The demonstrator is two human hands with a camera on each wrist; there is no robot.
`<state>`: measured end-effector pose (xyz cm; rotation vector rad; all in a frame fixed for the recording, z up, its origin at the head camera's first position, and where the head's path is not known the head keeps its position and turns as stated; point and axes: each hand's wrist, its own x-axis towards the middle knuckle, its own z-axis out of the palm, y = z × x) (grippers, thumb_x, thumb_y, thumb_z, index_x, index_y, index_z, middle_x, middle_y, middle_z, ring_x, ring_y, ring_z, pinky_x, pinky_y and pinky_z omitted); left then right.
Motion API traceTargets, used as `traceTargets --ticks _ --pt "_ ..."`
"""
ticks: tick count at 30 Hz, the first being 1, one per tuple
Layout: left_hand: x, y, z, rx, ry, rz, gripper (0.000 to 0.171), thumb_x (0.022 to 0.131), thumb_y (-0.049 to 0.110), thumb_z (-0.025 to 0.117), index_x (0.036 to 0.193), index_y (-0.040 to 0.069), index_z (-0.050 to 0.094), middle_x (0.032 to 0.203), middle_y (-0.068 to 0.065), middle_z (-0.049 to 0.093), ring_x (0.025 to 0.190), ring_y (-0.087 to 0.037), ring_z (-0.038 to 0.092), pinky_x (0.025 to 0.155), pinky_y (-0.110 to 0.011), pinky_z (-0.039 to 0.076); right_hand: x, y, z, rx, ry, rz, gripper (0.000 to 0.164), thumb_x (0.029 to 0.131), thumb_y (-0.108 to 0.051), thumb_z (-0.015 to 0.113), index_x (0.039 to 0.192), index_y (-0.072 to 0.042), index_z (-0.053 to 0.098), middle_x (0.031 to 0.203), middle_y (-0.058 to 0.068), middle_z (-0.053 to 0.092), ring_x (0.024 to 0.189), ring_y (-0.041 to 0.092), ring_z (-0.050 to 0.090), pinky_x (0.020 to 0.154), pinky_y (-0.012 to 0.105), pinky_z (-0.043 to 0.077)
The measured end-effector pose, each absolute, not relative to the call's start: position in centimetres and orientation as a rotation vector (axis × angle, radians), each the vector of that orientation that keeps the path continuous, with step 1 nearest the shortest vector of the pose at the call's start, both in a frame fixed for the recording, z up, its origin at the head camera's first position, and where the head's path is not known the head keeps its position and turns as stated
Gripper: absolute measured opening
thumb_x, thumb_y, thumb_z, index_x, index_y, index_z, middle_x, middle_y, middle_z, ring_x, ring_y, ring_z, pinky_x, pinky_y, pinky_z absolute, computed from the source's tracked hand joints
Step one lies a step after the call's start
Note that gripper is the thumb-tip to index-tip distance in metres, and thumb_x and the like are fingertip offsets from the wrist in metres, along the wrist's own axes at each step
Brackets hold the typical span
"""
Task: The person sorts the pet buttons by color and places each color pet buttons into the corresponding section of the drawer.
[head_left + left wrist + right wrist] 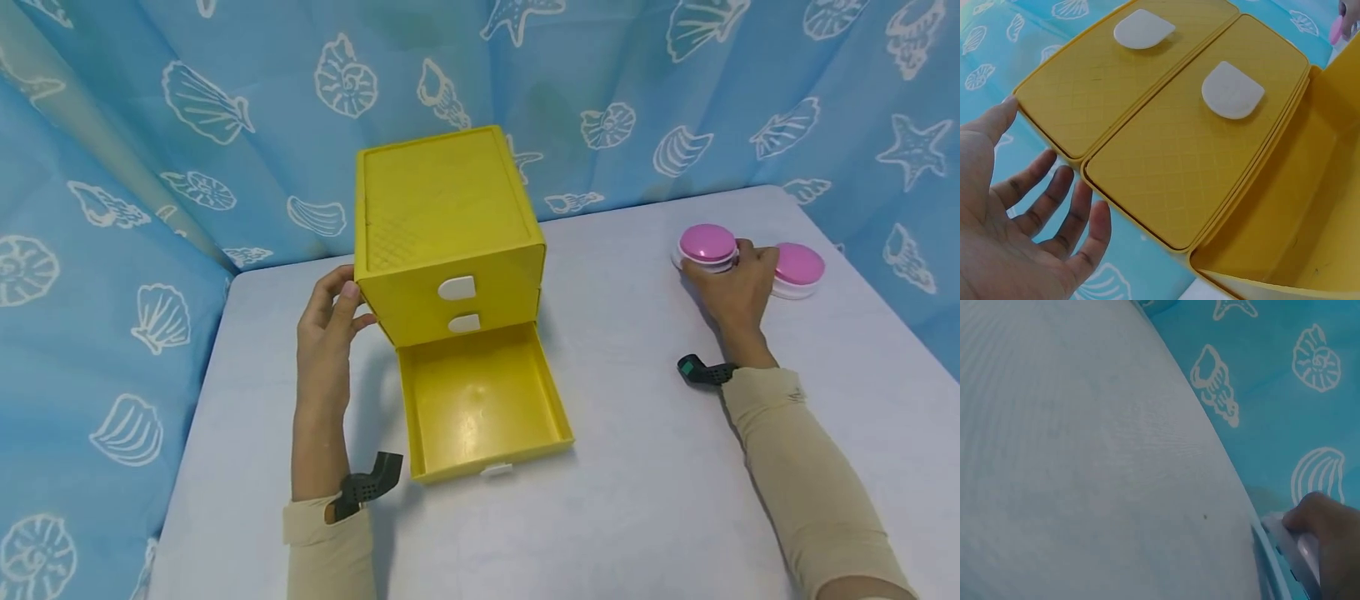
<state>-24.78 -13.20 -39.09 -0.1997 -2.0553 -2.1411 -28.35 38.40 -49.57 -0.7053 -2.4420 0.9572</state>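
A yellow drawer unit stands on the white table, its bottom drawer pulled out and bare inside. Two upper drawers with white tabs are closed. My left hand is at the unit's left side, fingers spread and relaxed; in the left wrist view its fingertips lie right at the side edge. Over at the far right, my right hand grips a round white item with a pink domed top. In the right wrist view, my thumb side lies on its white rim.
A second round white item with a pink top sits just right of my right hand. Blue curtain with shell prints hangs behind and left of the table. The open drawer juts toward the front, between my arms.
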Motion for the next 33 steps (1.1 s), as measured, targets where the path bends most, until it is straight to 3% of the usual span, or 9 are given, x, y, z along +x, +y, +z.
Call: traceTargets --ticks 5,10,20,33 --pt "-24.3 -13.5 -39.3 -0.162 -2.060 -2.137 0.044 0.099 0.042 0.062 0.136 0.018 0.058 0.133 -0.007 0.057 0.115 -0.027 0.055 0.094 -0.036 0.051 -27.9 37.5 -49.8 -0.669 -2.367 1.036 0.089 0.082 -0.054 0.074 0.147 0.000 0.045 0.131 0.018 0.034 0.122 0.024 0.034 0.099 0.038 0.037" --pt "-24.3 -13.5 -39.4 -0.164 -2.056 -2.123 0.045 0.098 0.041 0.062 0.136 0.018 0.058 0.133 -0.007 0.057 0.115 -0.027 0.055 0.093 -0.035 0.051 -27.4 37.0 -49.8 -0.690 -2.358 1.097 0.089 0.084 -0.056 0.073 0.150 -0.006 0.043 0.127 0.013 0.035 0.118 0.016 0.032 0.096 0.032 0.037" --pt "-24.6 -13.1 -39.2 -0.186 -2.061 -2.121 0.045 0.098 0.042 0.063 0.136 0.018 0.059 0.133 -0.007 0.057 0.116 -0.027 0.056 0.094 -0.037 0.050 -26.0 36.3 -49.4 -0.651 -2.305 1.146 0.086 0.081 -0.052 0.078 0.146 -0.004 0.049 0.107 -0.005 0.033 0.105 0.009 0.031 0.085 0.025 0.033" --pt "-24.7 -13.0 -39.1 -0.192 -2.059 -2.121 0.044 0.099 0.042 0.062 0.136 0.018 0.059 0.132 -0.007 0.057 0.114 -0.028 0.055 0.093 -0.035 0.051 -24.7 35.4 -49.5 -0.631 -2.303 1.201 0.085 0.080 -0.050 0.080 0.145 -0.004 0.050 0.103 -0.005 0.034 0.100 0.009 0.035 0.079 0.020 0.033"
